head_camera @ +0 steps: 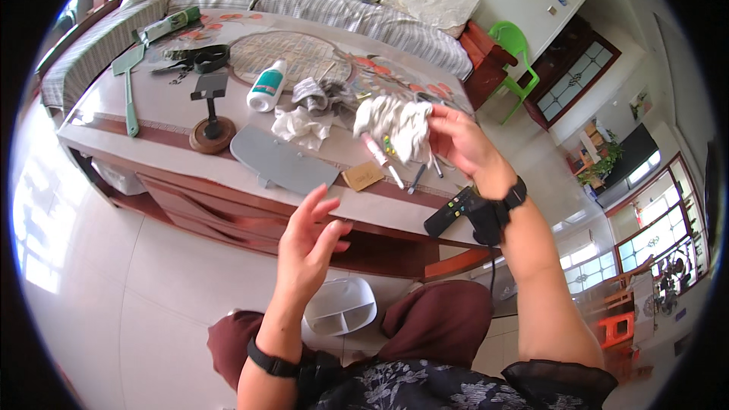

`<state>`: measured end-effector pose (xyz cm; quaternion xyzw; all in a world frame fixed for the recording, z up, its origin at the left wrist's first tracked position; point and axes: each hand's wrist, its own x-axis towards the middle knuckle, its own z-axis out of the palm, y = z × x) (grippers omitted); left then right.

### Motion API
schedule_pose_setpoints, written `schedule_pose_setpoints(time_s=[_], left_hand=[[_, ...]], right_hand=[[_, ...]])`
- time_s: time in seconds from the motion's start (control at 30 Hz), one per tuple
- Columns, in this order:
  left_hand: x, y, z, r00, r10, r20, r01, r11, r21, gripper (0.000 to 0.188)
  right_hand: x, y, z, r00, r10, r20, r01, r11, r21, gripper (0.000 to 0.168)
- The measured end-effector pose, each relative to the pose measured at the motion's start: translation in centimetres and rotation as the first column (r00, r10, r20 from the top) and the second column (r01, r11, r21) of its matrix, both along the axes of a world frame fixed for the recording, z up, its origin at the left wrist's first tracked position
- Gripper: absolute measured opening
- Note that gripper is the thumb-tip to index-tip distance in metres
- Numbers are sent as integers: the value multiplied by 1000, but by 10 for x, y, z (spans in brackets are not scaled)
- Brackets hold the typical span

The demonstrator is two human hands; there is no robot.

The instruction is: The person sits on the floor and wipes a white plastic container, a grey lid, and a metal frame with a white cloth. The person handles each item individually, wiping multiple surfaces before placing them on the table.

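My right hand (458,139) grips one end of a crumpled white cloth (393,122) above the coffee table's right part. Fingers apart and holding nothing, my left hand (313,233) hovers in front of the table edge, near a grey plastic panel (285,159) that lies on the tabletop. Under and beside the cloth lie a pink-and-white pen-like tube (379,156), a small brown card (363,175) with writing and a small dark tool (417,179). Crumpled white tissue (302,128) and a grey cloth (319,95) rest left of the white cloth.
A white bottle with a teal label (266,86), a phone stand (212,125) and a green fly swatter (130,91) are on the table (154,108). A black remote control (450,213) lies near its front edge. Below, a white divided container (342,307) stands between my knees.
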<state>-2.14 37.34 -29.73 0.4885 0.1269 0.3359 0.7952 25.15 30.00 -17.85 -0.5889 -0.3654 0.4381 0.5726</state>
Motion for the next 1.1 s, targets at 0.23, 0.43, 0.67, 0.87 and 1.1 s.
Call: schedule_pose_setpoints(time_s=[0.23,0.43,0.67,0.87,1.1], left_hand=[[22,-6,7,996,-18,90,30,991,-128,31],[13,-10,5,997,63,41,-53,976,-211,12],[12,-12,-1,991,58,-123,-61,998,-23,26],[9,9,18,974,215,-70,-224,961,-162,25],[72,48,79,953,300,-33,-279,919,278,45]], right_hand=[[-91,-30,-31,955,161,247,-137,984,-110,20],[-85,-61,-49,972,-26,-232,57,990,128,16],[-79,-83,-63,848,-75,-525,220,951,220,22],[-80,-98,-47,774,-186,-605,432,854,290,22],[-82,-118,-48,875,-37,-484,280,853,441,31]])
